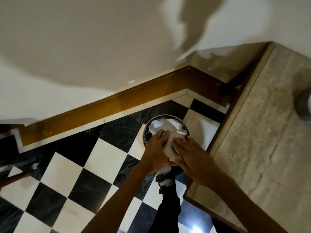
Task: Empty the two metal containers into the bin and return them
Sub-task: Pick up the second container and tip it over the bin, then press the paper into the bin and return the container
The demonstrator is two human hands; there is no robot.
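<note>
A round metal bin (pixel 150 122) stands on the checkered floor beside the stone counter, with crumpled white paper (pixel 170 124) in it. Just over its near rim I hold a pale, blurred container (pixel 169 145) between both hands. My left hand (pixel 155 149) grips its left side. My right hand (pixel 186 152) lies flat against its right side, fingers spread. The container's mouth is hidden by my hands. A second round metal object (pixel 303 105), cut off by the frame, sits on the counter at the far right.
The stone counter (pixel 262 132) with a wooden edge runs along the right, close to the bin. A wooden skirting (pixel 104 108) lines the wall behind. My sandalled foot (pixel 165 181) stands just before the bin. A scrap of paper (pixel 35 165) lies on the floor at left.
</note>
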